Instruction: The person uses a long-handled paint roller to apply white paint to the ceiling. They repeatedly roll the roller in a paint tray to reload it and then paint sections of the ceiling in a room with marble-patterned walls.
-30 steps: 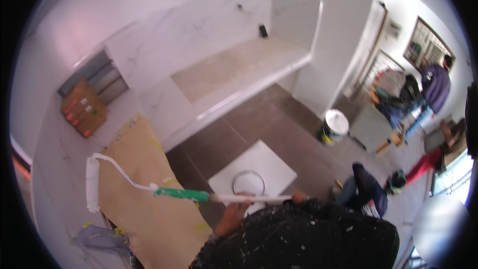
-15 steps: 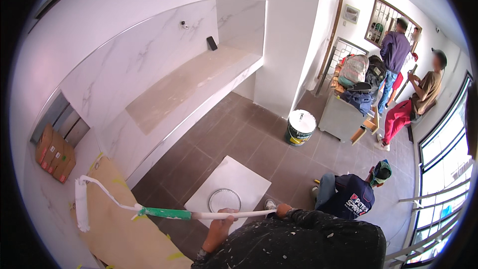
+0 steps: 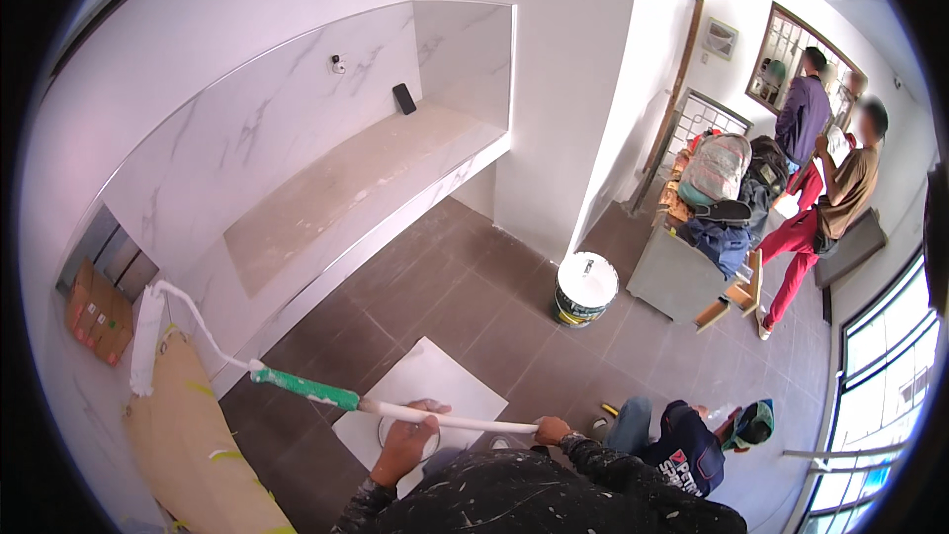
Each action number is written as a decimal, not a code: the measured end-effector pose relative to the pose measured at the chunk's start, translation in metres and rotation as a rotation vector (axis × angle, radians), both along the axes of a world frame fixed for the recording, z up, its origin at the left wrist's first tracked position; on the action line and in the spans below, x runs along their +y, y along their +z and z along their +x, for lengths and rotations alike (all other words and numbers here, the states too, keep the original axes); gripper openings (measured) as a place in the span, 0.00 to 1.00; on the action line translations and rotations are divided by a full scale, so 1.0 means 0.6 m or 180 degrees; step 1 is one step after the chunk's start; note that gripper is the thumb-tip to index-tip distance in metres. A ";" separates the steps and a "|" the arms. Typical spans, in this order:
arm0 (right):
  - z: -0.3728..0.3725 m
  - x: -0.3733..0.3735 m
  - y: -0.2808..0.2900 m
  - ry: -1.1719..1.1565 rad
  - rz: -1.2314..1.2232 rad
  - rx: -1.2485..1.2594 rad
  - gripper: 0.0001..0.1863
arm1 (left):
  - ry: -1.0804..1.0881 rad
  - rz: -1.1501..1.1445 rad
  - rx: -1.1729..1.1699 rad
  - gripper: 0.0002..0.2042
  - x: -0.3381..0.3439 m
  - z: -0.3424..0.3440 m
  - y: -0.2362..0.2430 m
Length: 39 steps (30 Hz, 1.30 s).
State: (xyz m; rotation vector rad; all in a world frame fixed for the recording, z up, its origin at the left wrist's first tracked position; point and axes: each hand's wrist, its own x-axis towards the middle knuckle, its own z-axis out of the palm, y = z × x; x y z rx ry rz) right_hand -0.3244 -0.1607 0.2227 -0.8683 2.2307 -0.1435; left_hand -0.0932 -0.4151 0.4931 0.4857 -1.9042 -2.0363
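A long-handled paint roller (image 3: 306, 388) stretches across the view, with a green grip, a white pole and a white-coated roller head at the far left. My left hand (image 3: 405, 443) is closed loosely round the pole behind the green grip, some fingers showing above it. At the pole's near end, my right hand (image 3: 554, 429) is wrapped around it. The roller head (image 3: 148, 341) is up by the white wall, above brown covering paper; I cannot tell whether it touches the wall. Below my left hand lies a white board (image 3: 420, 376) with a round tray, partly hidden.
A white-topped paint bucket (image 3: 586, 282) stands on brown floor tiles. Behind it, bags (image 3: 717, 168) are piled on a grey cabinet (image 3: 677, 272). A person (image 3: 682, 445) crouches close on my right; others stand farther back. A marble-patterned counter (image 3: 366, 188) runs along the left wall.
The roller head has risen along the left wall, and the pole tilts more. My left hand has shifted left with it, its fingers looser. The crouching person has leaned lower.
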 end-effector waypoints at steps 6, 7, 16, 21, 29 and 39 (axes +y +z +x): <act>-0.081 -0.030 0.019 -0.0184 -0.0132 -0.0028 0.16 | 0.0306 0.0260 -0.0013 0.14 -0.029 -0.095 0.018; -0.097 -0.034 0.025 -0.0150 -0.0235 0.0027 0.18 | 0.0370 0.0282 -0.0089 0.14 -0.038 -0.118 0.018; -0.347 -0.086 -0.011 -0.0257 -0.0691 -0.0147 0.24 | 0.0292 0.0521 -0.0375 0.12 -0.142 -0.393 -0.059; -0.552 -0.131 -0.145 0.0780 -0.0288 0.0350 0.26 | -0.0094 0.0031 -0.0351 0.13 -0.246 -0.599 -0.075; -0.844 -0.281 -0.030 -0.0091 -0.0179 -0.0135 0.29 | -0.0546 -0.0852 -0.0383 0.17 -0.405 -0.883 -0.044; -0.965 -0.589 0.130 -0.1240 -0.2694 -0.2342 0.08 | -0.0641 -0.0889 0.0102 0.17 -0.551 -1.108 -0.018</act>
